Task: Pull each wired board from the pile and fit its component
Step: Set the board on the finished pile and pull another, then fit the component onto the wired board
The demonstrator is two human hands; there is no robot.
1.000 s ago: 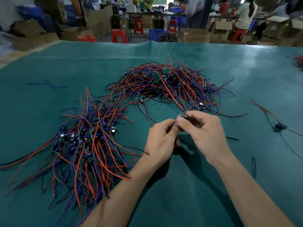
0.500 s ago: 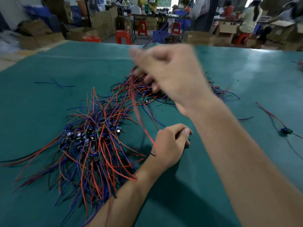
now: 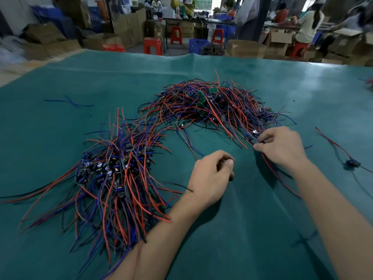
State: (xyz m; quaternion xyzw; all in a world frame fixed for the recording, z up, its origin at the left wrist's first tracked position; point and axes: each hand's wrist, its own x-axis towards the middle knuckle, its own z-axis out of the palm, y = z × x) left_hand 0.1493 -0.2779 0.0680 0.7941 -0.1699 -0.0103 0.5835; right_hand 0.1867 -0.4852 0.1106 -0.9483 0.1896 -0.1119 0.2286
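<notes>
Right hand was at the far pile's edge, left hand curled on the desk.

The green-covered desk (image 3: 60,138) ran out of frame on every side, and the near pile (image 3: 113,178) of red and blue wires spilled past the left edge. The far pile (image 3: 212,106) showed a few green boards, most of them buried under wire. The right hand (image 3: 282,146) pinched a wired board (image 3: 252,137) at that pile's near edge; its component was too small to make out. The left hand (image 3: 210,174) lay curled with thumb against fingers, and whether it held anything could not be told. A lone wired board (image 3: 351,163) lay well apart to the right.
</notes>
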